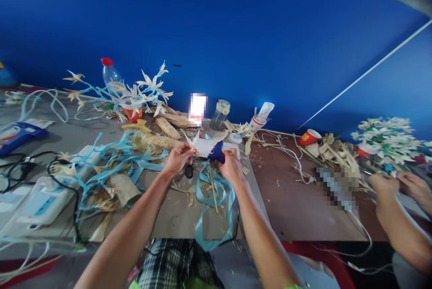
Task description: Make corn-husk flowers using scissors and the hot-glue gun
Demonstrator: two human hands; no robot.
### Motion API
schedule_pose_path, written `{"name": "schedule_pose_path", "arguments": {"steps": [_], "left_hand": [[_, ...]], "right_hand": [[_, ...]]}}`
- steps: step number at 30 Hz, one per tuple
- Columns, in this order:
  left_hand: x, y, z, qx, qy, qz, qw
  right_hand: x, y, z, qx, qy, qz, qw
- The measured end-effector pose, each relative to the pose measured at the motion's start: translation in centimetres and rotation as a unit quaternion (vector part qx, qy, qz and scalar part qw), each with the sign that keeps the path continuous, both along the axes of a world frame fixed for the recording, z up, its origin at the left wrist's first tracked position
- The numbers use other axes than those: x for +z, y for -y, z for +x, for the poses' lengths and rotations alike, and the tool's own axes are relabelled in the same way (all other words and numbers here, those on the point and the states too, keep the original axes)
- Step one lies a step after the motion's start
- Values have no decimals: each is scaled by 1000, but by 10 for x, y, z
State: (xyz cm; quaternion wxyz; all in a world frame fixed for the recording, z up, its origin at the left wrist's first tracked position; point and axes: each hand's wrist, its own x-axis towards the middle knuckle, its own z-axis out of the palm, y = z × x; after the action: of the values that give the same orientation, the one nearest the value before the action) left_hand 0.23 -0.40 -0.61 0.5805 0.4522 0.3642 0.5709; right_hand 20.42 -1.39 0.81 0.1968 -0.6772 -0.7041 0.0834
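Note:
My left hand [178,160] pinches a pale petalled flower [192,139], apparently of dried husk, between thumb and fingers, petals pointing up. My right hand [232,166] is closed around a blue glue gun [217,151], its front end turned left towards the flower. The two hands are close together over the table, a short gap between them. A black loop [189,171] shows just below my left hand. Light blue ribbon [203,234] hangs in curls beneath my right hand and over the table edge. A thin stick [213,188] crosses the ribbon.
Blue-wrapped branches with pale flowers [148,83] stand in a red cup [134,115] at back left. Nearby are a corn cob [168,128], a white power strip [50,199] and cables. A glass jar [220,114] stands behind. A co-worker's hands [384,184] are at right.

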Motion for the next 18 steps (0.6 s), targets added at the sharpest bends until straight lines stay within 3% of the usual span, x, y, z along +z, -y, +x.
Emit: {"name": "schedule_pose_path", "arguments": {"steps": [4, 7, 9, 13, 15, 18], "left_hand": [[-13, -6, 2, -13, 20, -26, 999], [-20, -8, 2, -28, 44, -42, 998], [-22, -8, 3, -33, 55, -46, 997], [-19, -6, 4, -42, 38, -39, 998], [-17, -4, 3, -37, 30, -31, 998], [-13, -4, 0, -15, 40, -13, 999]], "right_hand": [[4, 3, -1, 47, -70, 23, 996], [6, 0, 2, 42, -207, 27, 977], [9, -3, 8, 19, -358, -19, 933], [22, -4, 21, -5, -607, -58, 792], [30, 1, 22, 31, -642, -58, 764], [36, 12, 13, 88, -634, -76, 764]]}}
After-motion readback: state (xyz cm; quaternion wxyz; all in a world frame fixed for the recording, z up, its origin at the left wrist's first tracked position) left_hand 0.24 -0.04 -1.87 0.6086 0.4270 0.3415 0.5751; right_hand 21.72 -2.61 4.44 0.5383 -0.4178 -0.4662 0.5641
